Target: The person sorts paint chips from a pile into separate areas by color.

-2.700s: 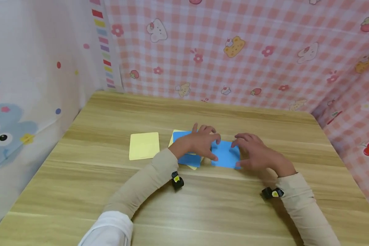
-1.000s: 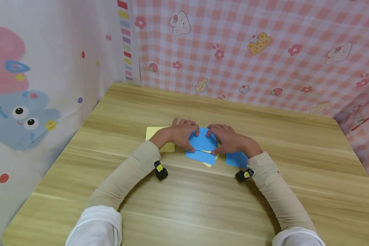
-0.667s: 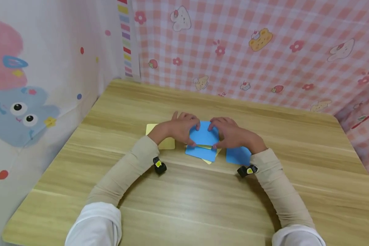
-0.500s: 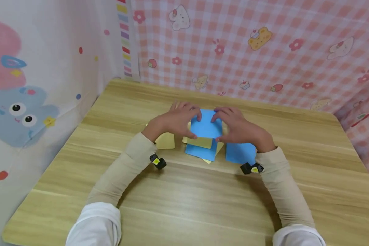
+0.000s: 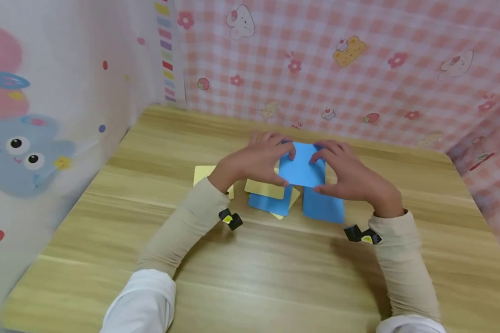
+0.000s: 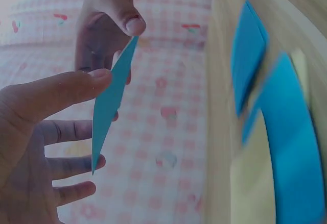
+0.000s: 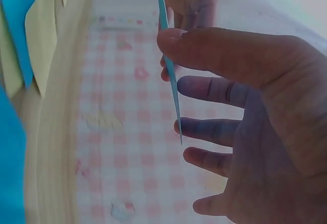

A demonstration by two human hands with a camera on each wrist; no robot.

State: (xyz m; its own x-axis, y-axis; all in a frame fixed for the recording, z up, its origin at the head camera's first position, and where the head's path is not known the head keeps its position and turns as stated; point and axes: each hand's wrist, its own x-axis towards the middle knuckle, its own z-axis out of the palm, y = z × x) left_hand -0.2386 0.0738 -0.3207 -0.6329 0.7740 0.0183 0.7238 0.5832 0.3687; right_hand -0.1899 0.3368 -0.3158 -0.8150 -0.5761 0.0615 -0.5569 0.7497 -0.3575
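Note:
A blue square card [image 5: 302, 166] hangs above the table, held between both hands. My left hand [image 5: 258, 159] pinches its left side, thumb at the near edge and fingers at the far part. On the opposite side my right hand [image 5: 352, 173] grips it likewise. Seen from the left wrist, this card [image 6: 109, 104] is tilted nearly edge-on between thumb and fingers. Below lies an overlapping pile with a yellow card [image 5: 265, 188] on top, a blue card [image 5: 266, 203] under it, and a yellow corner sticking out. A second blue card [image 5: 324, 206] lies on the table right of the pile, partly covered from view.
Another yellow card [image 5: 203, 173] lies left of the pile, partly hidden by the left forearm. The wooden table [image 5: 250, 277] meets a pink checked cloth [image 5: 275, 92] at the back and a white printed cloth [image 5: 79, 92] on the left.
Both hands moved from the right-hand blue card to the pile, took its top blue card and lifted it. They then carried it rightward, uncovering a yellow card.

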